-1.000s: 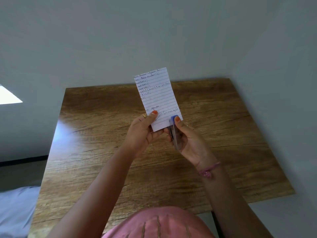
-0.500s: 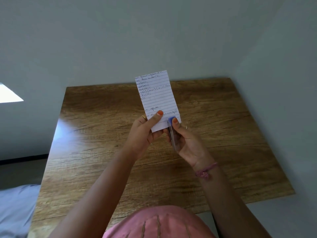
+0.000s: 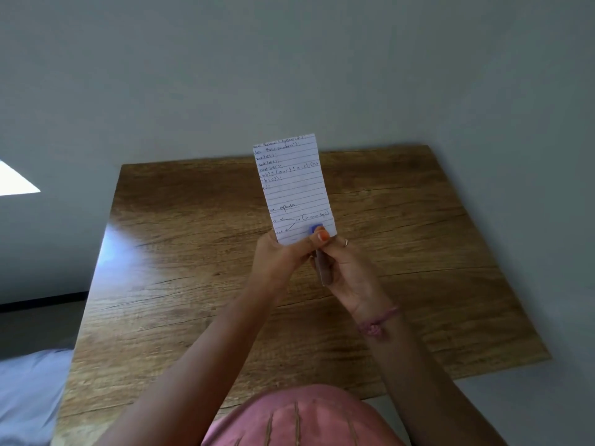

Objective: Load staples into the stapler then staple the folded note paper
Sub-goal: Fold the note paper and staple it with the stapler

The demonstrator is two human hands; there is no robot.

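Note:
The folded note paper point(image 3: 294, 185), white, lined and handwritten, stands upright above the table. My left hand point(image 3: 280, 255) pinches its lower left edge. My right hand point(image 3: 347, 272) holds the small stapler point(image 3: 317, 249), whose blue tip sits over the paper's bottom edge with my thumb pressing on it. Most of the stapler's body is hidden inside my right palm. No staples are in sight.
A wooden table point(image 3: 193, 284) lies below my hands, set against grey walls at the back and right. A pale cloth point(image 3: 29, 397) lies off the table's left side. My pink clothing point(image 3: 299, 420) fills the bottom edge.
The stapler's tip has slid left along the paper's bottom edge. My left thumb has dropped off the paper's face to its lower left edge, and both hands have come closer together.

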